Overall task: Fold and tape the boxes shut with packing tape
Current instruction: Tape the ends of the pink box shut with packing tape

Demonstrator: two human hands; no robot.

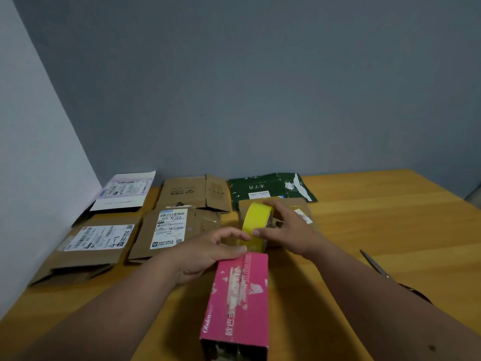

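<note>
1. Wooden table (364, 230) meets grey wall; pink box (238, 303) at 6 o'clock, near end cut off by frame.
2. Right hand (286, 227) grips yellow tape roll (256, 225) at box's far end; left hand (208, 254) pinches there, tape end indistinct.
3. Bare wood at 3 o'clock; scissors (374, 264) partly behind forearm.
4. Flattened cartons (166, 230) crowd 9–12 o'clock.

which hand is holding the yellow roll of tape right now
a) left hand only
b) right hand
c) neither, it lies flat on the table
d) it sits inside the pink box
b: the right hand grips the yellow roll of packing tape upright beyond the far end of the pink cardboard box, while the left hand reaches toward the roll's near edge.
</note>
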